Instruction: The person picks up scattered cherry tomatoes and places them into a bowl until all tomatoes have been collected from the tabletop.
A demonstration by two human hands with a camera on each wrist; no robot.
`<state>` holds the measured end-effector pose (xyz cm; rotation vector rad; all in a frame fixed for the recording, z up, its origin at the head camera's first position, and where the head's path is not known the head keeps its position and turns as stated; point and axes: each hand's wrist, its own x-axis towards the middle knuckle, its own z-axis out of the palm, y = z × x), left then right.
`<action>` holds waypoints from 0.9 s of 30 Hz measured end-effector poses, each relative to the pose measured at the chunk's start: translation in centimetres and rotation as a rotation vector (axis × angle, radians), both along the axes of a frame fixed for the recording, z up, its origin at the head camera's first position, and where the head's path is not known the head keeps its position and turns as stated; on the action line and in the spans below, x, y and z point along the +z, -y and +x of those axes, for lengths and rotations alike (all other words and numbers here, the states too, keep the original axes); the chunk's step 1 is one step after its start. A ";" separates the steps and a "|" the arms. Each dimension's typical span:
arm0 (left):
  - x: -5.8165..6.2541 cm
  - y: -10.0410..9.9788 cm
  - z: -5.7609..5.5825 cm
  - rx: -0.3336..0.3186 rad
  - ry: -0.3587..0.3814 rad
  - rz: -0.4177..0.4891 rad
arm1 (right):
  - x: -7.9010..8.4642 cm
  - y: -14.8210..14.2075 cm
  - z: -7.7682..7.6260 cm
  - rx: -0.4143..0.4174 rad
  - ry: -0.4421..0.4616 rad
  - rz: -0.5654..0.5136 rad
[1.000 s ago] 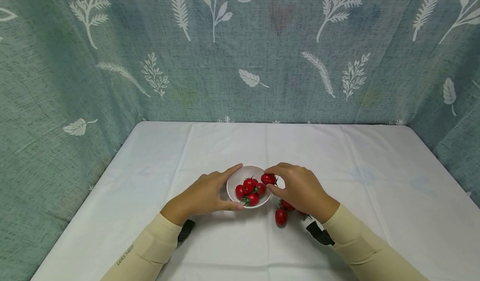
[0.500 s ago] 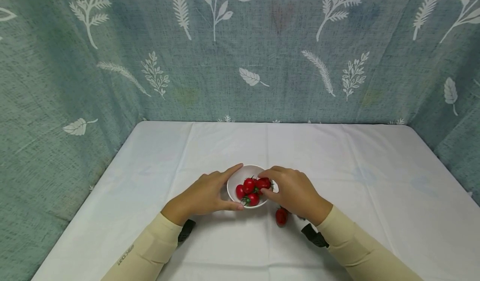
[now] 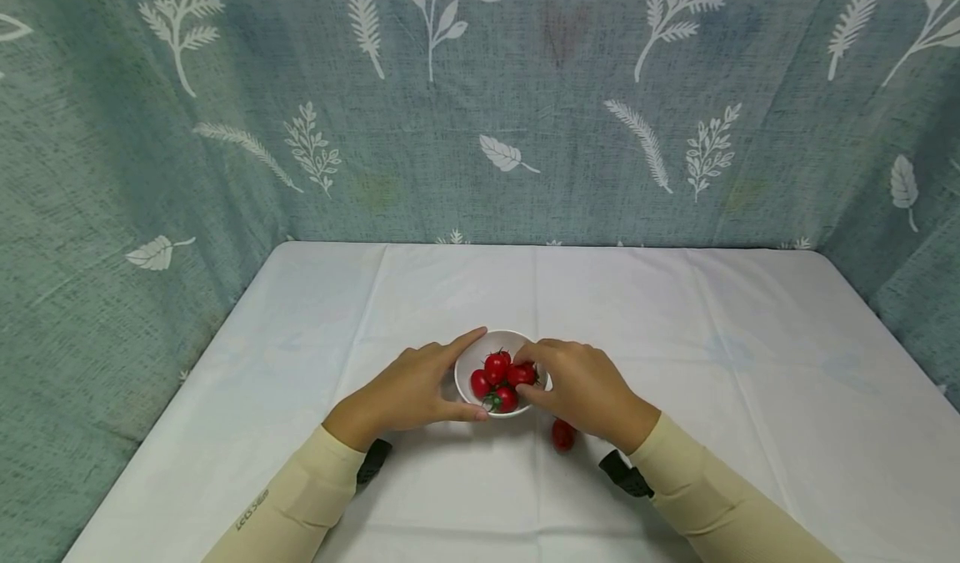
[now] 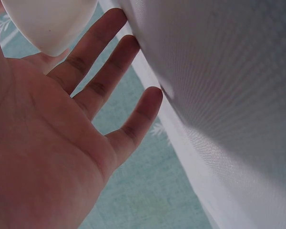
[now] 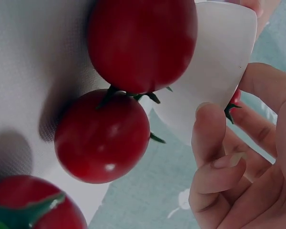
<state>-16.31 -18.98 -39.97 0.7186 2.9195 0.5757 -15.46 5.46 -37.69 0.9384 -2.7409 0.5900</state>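
A small white bowl [image 3: 474, 358] holds several red cherry tomatoes [image 3: 497, 368] with green stems. My left hand [image 3: 408, 389] steadies it, thumb and index finger on opposite sides of the rim; the other fingers stretch out beside it in the left wrist view. Inside the bowl's right side, my right hand [image 3: 592, 392] pinches a cherry tomato [image 3: 521, 374] between thumb and fingertips. In the right wrist view, only a bit of that tomato shows behind the rim. On the table, one loose cherry tomato [image 3: 563, 435] shows below the right hand.
A white cloth covers the table [image 3: 645, 296]. The right wrist view shows loose tomatoes close up: a large-looking one [image 5: 143, 43], one beside it [image 5: 102, 136] and one with a green stem [image 5: 33, 205]. A leaf-patterned green-blue curtain [image 3: 420, 154] hangs behind.
My right hand has moved left and lowered the cherry tomato from the bowl's right rim in among the others. My left hand has kept its place on the bowl.
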 end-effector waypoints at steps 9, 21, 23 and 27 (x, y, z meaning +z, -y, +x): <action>0.2 -0.1 -0.2 0.002 0.009 0.007 | 0.2 -0.2 -0.3 -0.002 0.022 0.016; 0.6 -0.2 -0.4 0.010 0.008 -0.007 | 1.2 -1.4 -0.3 -0.022 0.004 0.007; 0.7 -0.2 -0.4 0.010 0.011 -0.005 | 1.3 -1.8 -0.3 -0.027 -0.006 0.007; 0.9 -0.3 -0.4 0.009 0.014 0.002 | 1.4 -2.7 -0.2 -0.044 -0.012 0.009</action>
